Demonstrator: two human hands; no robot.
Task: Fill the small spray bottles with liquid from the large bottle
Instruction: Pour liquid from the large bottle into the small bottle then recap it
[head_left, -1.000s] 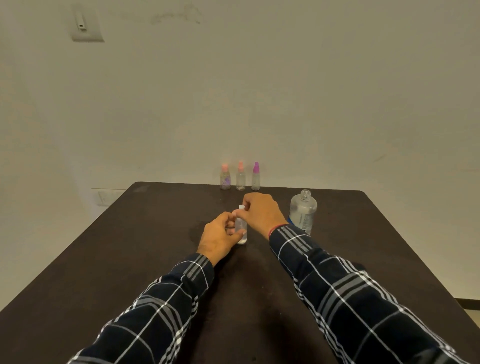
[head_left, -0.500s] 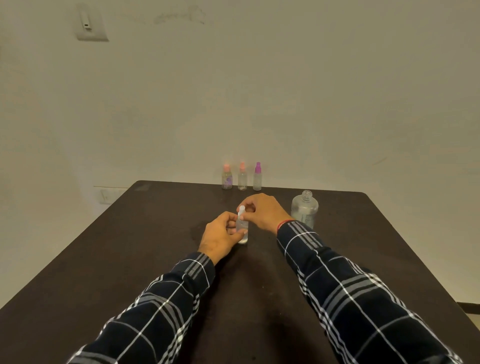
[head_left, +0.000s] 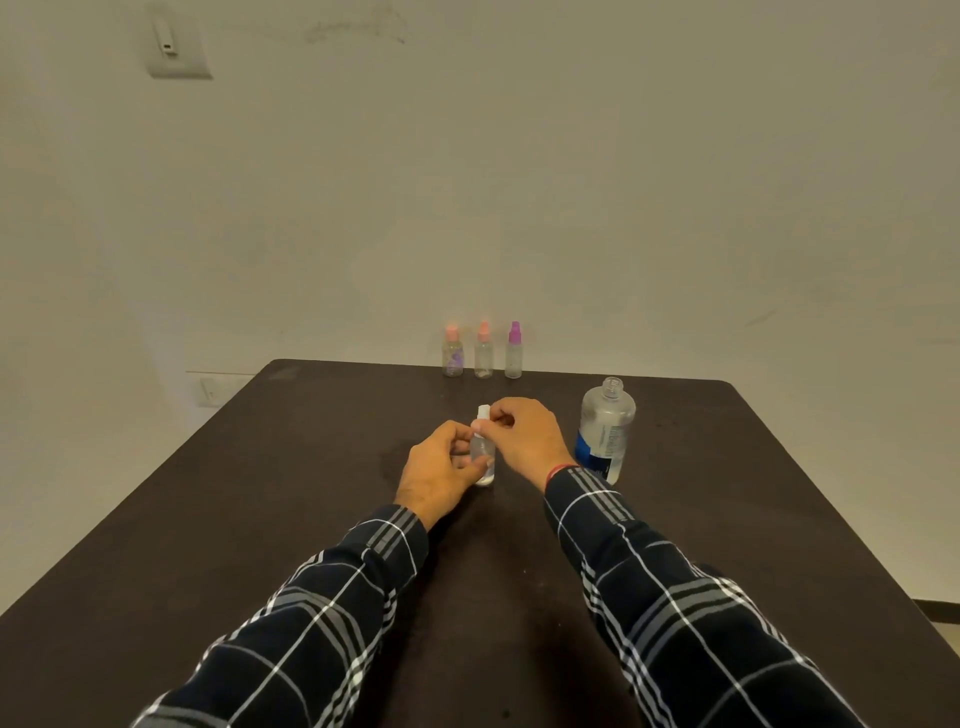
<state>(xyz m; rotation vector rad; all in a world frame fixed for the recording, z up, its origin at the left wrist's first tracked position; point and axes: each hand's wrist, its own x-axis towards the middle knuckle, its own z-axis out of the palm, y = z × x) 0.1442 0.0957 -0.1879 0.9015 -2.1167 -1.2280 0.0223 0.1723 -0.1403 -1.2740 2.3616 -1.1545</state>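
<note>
A small clear spray bottle with a white top stands on the dark table at its middle. My left hand grips its body from the left. My right hand pinches the white spray top from the right. The large clear bottle, uncapped and with a blue label, stands upright just right of my right wrist. Three more small spray bottles stand in a row at the far edge: two with pink tops and one with a purple top.
A pale wall rises right behind the table's far edge. A wall switch sits high at the left, and a socket sits low beside the table's left corner. A faint wet patch marks the tabletop left of my hands.
My right hand has shifted slightly on the white top, with its fingers turning round it. The left hand and the small bottle have stayed in place.
</note>
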